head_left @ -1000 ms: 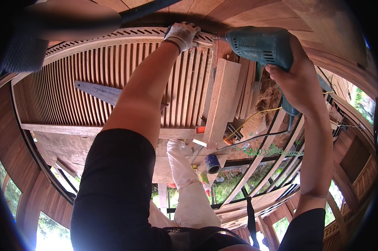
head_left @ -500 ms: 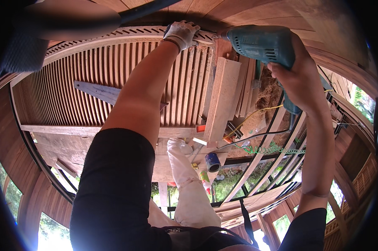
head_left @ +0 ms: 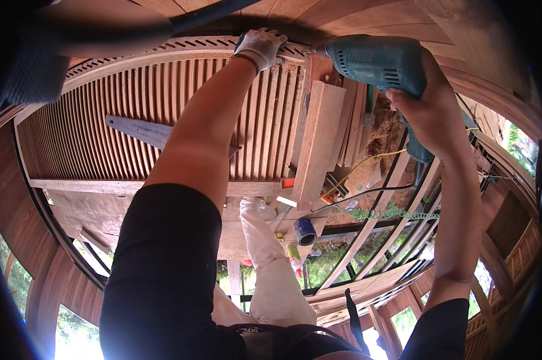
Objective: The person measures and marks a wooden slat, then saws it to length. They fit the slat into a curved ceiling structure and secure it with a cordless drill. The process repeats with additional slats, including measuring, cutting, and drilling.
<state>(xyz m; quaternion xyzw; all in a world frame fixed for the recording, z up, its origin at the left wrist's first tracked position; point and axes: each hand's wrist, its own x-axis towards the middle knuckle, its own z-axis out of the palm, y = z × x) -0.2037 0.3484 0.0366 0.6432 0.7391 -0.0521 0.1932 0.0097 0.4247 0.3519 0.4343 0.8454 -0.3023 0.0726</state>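
Observation:
My left hand (head_left: 261, 49), in a pale work glove, grips the slotted wooden rail (head_left: 206, 42) along the far edge of a slatted wooden panel (head_left: 145, 90). My bare right hand (head_left: 424, 111) is wrapped round the handle of a teal power drill (head_left: 376, 59). The drill lies roughly level, its nose pointing left at the rail's right end, close to my gloved fingers. Whether the bit is in the wood is too small to tell. A handsaw (head_left: 140, 131) rests on the slats, partly hidden behind my left forearm.
Wooden boards (head_left: 319, 141) stand right of the panel. A dark cord (head_left: 367, 193) and a green coiled hose (head_left: 397, 213) run below the drill. A blue can (head_left: 305, 231) and a bottle (head_left: 294, 258) sit near my leg. Open joists (head_left: 373, 225) show greenery beneath.
The drill and my right hand have shifted very slightly, the drill's back end moving a little to the right. My left hand keeps its place on the rail.

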